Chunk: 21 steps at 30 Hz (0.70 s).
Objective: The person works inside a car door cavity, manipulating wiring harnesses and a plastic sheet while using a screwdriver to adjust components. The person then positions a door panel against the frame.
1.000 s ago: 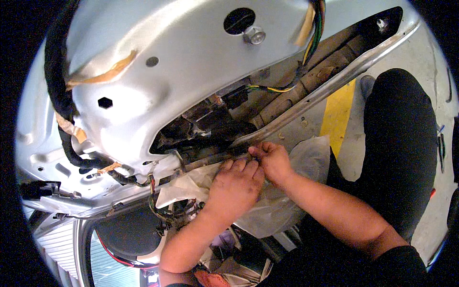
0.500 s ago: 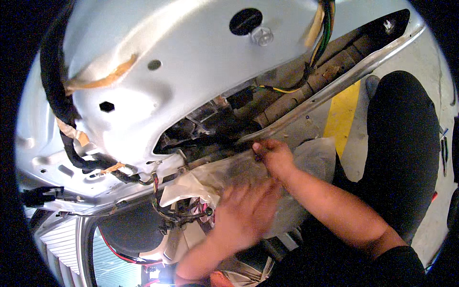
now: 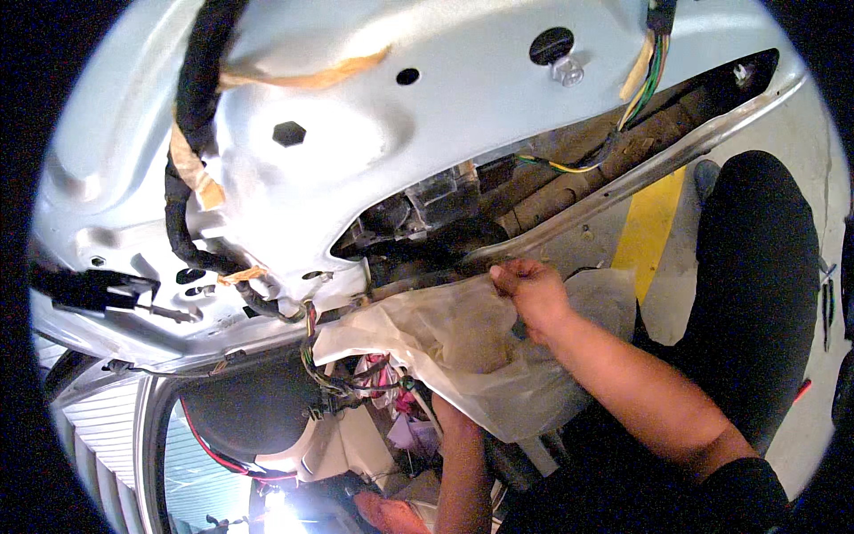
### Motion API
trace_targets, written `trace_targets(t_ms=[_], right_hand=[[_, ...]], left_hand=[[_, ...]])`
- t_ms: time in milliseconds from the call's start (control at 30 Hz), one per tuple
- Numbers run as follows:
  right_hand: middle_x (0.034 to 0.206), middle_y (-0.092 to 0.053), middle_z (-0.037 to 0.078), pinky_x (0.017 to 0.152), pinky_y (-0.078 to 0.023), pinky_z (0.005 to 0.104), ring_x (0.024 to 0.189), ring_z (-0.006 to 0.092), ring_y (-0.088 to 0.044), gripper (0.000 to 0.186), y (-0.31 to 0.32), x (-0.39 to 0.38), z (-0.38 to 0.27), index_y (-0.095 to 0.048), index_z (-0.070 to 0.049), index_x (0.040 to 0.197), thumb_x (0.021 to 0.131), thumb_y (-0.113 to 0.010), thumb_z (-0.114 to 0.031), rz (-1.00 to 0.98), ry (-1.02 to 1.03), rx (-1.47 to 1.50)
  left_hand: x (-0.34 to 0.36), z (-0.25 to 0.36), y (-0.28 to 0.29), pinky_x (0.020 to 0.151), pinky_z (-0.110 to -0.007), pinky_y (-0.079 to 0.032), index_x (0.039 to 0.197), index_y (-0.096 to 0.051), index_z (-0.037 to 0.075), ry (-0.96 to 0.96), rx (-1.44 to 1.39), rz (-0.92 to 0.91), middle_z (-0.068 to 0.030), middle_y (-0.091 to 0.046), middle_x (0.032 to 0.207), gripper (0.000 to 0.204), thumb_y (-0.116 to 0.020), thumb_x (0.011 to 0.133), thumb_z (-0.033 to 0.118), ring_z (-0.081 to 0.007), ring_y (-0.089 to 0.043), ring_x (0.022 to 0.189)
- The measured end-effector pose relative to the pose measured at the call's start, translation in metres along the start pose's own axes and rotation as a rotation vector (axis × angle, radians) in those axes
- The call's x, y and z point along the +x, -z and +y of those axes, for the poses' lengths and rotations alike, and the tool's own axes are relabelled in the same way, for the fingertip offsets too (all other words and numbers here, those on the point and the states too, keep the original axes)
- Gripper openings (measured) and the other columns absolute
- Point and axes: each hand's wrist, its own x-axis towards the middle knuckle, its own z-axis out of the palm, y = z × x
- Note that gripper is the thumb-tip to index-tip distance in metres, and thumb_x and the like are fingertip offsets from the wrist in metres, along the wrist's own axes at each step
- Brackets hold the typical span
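Note:
My right hand point(image 3: 532, 294) pinches the upper edge of a translucent plastic sheet point(image 3: 427, 329) just below a long opening point(image 3: 427, 222) in a bare silver metal car door panel point(image 3: 400, 116). My left hand point(image 3: 458, 423) is beneath the sheet at lower middle; its fingers are hidden. A bundle of coloured wires point(image 3: 311, 343) with small connectors hangs at the sheet's left. A black taped harness point(image 3: 182, 209) with tan tape runs down the panel's left, and thinner wires point(image 3: 569, 167) enter the opening.
My dark-trousered leg point(image 3: 756, 276) is bent on the grey floor at right, beside a yellow stripe point(image 3: 654, 240). Thin tools point(image 3: 827, 303) lie at the far right edge. Below left shows the car's interior point(image 3: 231, 409), with a bright light. A black connector piece point(image 3: 98, 289) juts from the panel's left.
My left hand has left the top of the sheet and moved down underneath it. My right hand keeps its pinch, slightly further right. The view has shifted, so the panel appears further right.

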Motion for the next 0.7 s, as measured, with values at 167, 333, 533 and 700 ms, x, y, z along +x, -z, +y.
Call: trace_targets(t_ms=[167,333,533,700], right_hand=[[0.077,-0.064,0.002,0.069,-0.044,0.0299,0.071,0.0138,-0.054,0.021,-0.003,-0.002,0.002,-0.065,-0.005,0.081,0.093,-0.071,-0.022,0.059,0.071,0.008],[0.077,-0.063,0.002,0.069,-0.044,0.0297,0.071,0.0135,-0.053,0.024,-0.004,0.003,0.014,-0.065,-0.005,0.081,0.096,-0.067,-0.022,0.074,0.030,0.001],[0.079,-0.064,0.003,0.070,-0.044,0.0295,0.074,0.0128,-0.053,0.017,-0.002,0.002,0.016,-0.067,-0.003,0.085,0.094,-0.068,-0.017,0.047,0.111,-0.115],[0.079,-0.064,0.001,0.070,-0.044,0.0290,0.075,0.0123,-0.054,0.010,-0.001,0.003,0.014,-0.067,-0.002,0.085,0.091,-0.071,-0.009,0.063,0.059,-0.055]], left_hand=[[0.030,0.016,-0.053,0.099,-0.046,-0.046,0.125,-0.058,0.002,-0.007,0.558,-0.224,-0.0163,-0.063,0.119,0.042,-0.060,0.090,0.026,-0.0357,-0.058,0.112],[0.057,0.029,-0.089,0.102,-0.046,-0.044,0.126,-0.057,0.002,-0.315,1.682,-0.508,-0.0169,-0.062,0.122,0.046,-0.062,0.088,0.028,-0.0361,-0.056,0.115],[0.060,0.016,-0.104,0.104,-0.046,-0.042,0.128,-0.056,0.003,-0.461,2.109,-0.555,-0.0175,-0.060,0.125,0.050,-0.064,0.086,0.029,-0.0366,-0.054,0.118],[0.058,0.016,-0.098,0.106,-0.046,-0.040,0.129,-0.056,0.003,-0.474,2.147,-0.525,-0.0181,-0.059,0.127,0.054,-0.067,0.084,0.031,-0.0369,-0.052,0.121]])
